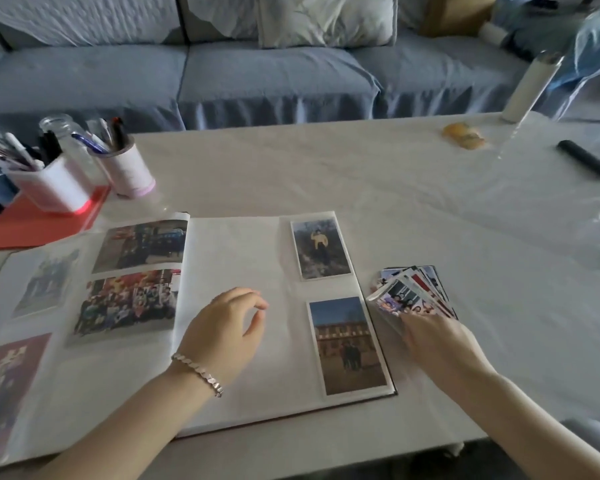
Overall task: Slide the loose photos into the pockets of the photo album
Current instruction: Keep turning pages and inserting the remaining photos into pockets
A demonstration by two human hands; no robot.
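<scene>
The fanned stack of loose photos (pixel 413 292) lies centre-right on the surface, beside the open white-paged photo album (pixel 229 258). The right hand (pixel 437 337) touches its near edge, grip unclear; the left hand (pixel 229 323) has its grip released. Best to lift one print only.

The photo album (pixel 229 258) lies open on the near left part of the table (pixel 361 174). Its right page carries two pocketed photos along the right edge, one far (pixel 321 249), one near (pixel 347 344). The left hand (pixel 222 327) is above the middle of that page. The stack of loose photos (pixel 413 289) lies just right of the album; the right hand (pixel 437 344) touches its near edge. Two pen holders (pixel 52 185) (pixel 129 171) stand at far left, one on a folder (pixel 32 226). A bottle (pixel 530 88) and a remote (pixel 586 162) sit at far right. The sofa (pixel 257 74) stands behind the table.
</scene>
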